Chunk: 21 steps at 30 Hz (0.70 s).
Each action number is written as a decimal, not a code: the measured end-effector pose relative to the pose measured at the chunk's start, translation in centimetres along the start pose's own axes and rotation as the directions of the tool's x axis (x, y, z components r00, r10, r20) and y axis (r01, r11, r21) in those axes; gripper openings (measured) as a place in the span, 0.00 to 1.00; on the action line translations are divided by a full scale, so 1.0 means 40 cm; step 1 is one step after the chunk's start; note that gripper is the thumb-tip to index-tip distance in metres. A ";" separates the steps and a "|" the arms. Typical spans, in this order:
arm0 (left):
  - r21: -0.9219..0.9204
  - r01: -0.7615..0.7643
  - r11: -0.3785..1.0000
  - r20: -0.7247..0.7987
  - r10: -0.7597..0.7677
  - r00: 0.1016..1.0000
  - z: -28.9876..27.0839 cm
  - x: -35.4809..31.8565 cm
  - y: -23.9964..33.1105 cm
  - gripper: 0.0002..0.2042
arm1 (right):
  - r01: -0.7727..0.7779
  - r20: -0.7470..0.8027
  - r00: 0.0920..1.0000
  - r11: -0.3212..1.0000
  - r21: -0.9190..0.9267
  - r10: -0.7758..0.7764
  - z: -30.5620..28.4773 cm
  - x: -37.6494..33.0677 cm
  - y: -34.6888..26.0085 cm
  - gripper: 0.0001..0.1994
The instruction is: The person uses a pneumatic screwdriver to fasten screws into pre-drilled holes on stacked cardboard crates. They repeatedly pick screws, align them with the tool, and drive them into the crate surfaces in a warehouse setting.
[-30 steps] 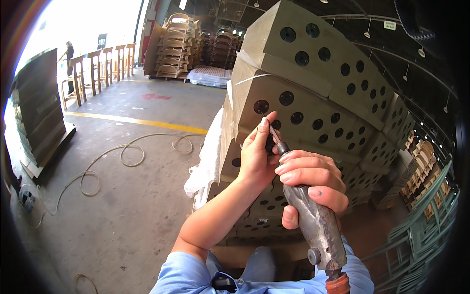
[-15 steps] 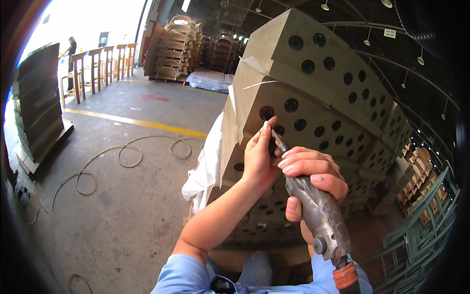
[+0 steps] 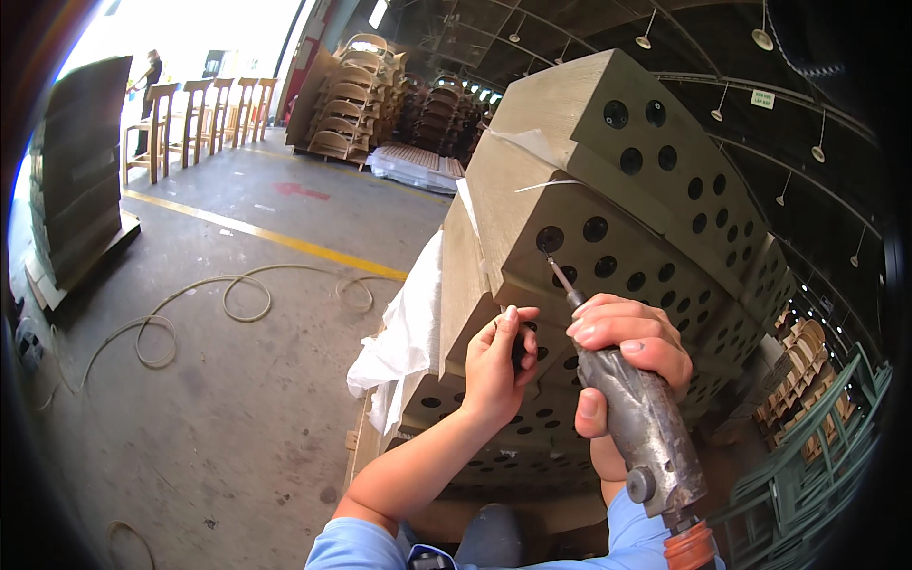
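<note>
My right hand (image 3: 638,344) grips a worn grey air screwdriver (image 3: 635,413) with an orange hose fitting at its lower end. Its slim bit reaches up to a round black foot (image 3: 550,238) near the left edge of a stacked wooden panel (image 3: 513,211); whether a screw sits at the tip is too small to tell. Below and left of the bit, my left hand (image 3: 492,369) is closed around a dark piece that looks like another round black foot (image 3: 520,350). It is held apart from the screwdriver, and my fingers partly hide it.
Similar black feet (image 3: 631,161) dot the stacked panels in rows. White wrapping (image 3: 410,323) hangs off the stack's left side. A thin hose (image 3: 223,279) loops over the floor. Green metal frames (image 3: 807,456) stand at right. Wooden chairs (image 3: 195,119) and a person (image 3: 149,90) are far left.
My left hand has drawn down and left, away from the bit, and its dark piece shows more. The screwdriver stays at the upper foot. The whole view has shifted slightly.
</note>
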State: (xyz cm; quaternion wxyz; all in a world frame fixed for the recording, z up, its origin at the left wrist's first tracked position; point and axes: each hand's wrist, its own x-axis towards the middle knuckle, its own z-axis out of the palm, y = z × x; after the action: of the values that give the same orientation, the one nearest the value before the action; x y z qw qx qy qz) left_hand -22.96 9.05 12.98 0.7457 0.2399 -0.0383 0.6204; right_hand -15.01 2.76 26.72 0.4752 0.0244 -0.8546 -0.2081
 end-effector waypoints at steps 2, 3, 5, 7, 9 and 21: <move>-0.006 0.000 1.000 -0.002 0.000 1.000 -0.007 -0.008 0.009 0.15 | 0.003 -0.012 1.000 1.000 0.008 -0.003 0.008 -0.002 0.002 0.24; -0.011 0.003 1.000 -0.005 -0.003 1.000 -0.014 -0.011 0.012 0.15 | 0.006 -0.014 1.000 1.000 0.009 -0.006 0.012 -0.003 0.004 0.24; -0.015 0.003 1.000 -0.017 -0.004 1.000 -0.027 -0.017 0.015 0.14 | 0.015 -0.010 1.000 1.000 0.006 -0.015 0.019 -0.003 0.006 0.24; -0.012 -0.004 1.000 -0.037 0.003 0.999 -0.038 -0.023 0.018 0.14 | 0.035 0.009 0.999 0.999 0.010 -0.035 0.021 0.001 0.012 0.24; -0.017 0.002 1.000 -0.055 -0.003 0.998 -0.037 -0.034 0.021 0.15 | 0.027 0.026 0.999 1.000 0.008 -0.028 0.015 0.001 0.014 0.24; -0.028 0.012 1.000 -0.132 -0.016 0.991 -0.084 -0.094 0.019 0.14 | -0.014 0.033 0.999 1.000 0.027 0.013 0.021 -0.008 -0.008 0.23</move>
State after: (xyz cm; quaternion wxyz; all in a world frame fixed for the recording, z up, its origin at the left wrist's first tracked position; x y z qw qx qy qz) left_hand -25.33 7.09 8.94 0.7542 0.1882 0.0046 0.6290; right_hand -15.59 2.84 25.93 0.4621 0.0218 -0.8652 -0.1935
